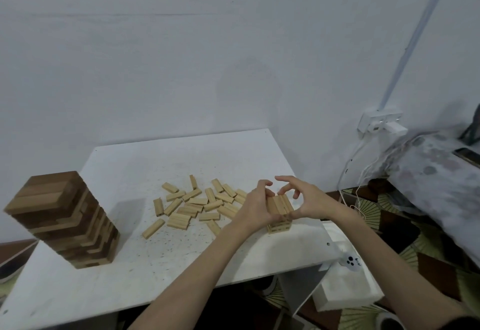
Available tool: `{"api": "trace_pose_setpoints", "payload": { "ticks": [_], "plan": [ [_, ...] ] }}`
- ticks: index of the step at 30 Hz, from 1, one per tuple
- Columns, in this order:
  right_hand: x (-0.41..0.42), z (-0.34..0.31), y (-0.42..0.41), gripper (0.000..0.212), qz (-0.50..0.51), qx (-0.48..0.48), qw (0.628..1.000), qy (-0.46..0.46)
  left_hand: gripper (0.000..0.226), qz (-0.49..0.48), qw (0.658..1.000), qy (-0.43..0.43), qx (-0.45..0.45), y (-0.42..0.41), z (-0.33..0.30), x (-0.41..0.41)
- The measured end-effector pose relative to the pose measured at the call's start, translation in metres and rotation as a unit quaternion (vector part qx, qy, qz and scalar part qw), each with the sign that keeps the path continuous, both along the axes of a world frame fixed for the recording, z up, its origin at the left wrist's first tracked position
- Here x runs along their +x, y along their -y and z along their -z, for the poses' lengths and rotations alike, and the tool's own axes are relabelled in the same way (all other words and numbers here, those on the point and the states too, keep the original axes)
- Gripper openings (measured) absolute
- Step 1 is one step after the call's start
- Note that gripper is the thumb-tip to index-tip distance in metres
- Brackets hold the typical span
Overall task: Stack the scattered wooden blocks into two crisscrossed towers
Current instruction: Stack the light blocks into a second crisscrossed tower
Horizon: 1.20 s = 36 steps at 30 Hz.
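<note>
A tall crisscrossed tower of dark and light wooden blocks (65, 220) stands at the left of the white table (166, 259). Several light wooden blocks (197, 205) lie scattered in the table's middle. A short tower of light blocks (279, 211) stands near the right edge. My left hand (255, 206) presses against its left side with fingers curled over the top layer. My right hand (302, 201) holds the tower's right side, thumb low and fingers arched above the top blocks.
The table stands against a white wall. To its right, a wall socket with a plugged charger (381, 123) trails white cables down to the floor. A patterned cushion (436, 174) and white boxes (345, 290) lie on the right, over patterned flooring.
</note>
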State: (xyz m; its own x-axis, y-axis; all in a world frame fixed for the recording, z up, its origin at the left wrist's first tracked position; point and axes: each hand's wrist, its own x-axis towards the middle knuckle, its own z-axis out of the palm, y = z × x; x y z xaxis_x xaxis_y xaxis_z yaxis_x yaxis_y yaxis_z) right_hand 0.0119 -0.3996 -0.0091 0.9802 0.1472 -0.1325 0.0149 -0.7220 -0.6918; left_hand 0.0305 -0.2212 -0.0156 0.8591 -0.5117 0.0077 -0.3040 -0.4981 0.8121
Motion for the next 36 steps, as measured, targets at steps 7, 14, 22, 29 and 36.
{"api": "trace_pose_setpoints", "payload": {
  "ticks": [7,14,22,29,36],
  "plan": [
    [0.001,0.005,-0.001,0.091,0.002,0.003,1.000,-0.009,0.089,-0.001,1.000,-0.003,0.010,-0.001,0.001,-0.001],
    [-0.002,0.004,0.006,0.099,0.002,-0.013,0.999,-0.037,0.098,-0.003,0.999,-0.003,0.043,-0.010,0.004,0.000],
    [-0.002,0.007,0.005,0.094,0.008,-0.010,1.000,-0.026,0.093,-0.021,0.999,-0.021,0.035,-0.011,0.008,0.001],
    [-0.002,0.005,0.004,0.096,0.011,-0.008,1.000,-0.023,0.095,-0.022,0.999,-0.015,0.032,-0.011,0.007,-0.002],
    [-0.004,0.006,0.002,0.096,0.013,-0.002,1.000,-0.029,0.095,-0.021,0.999,0.004,0.032,-0.006,0.006,-0.005]
  ]
}}
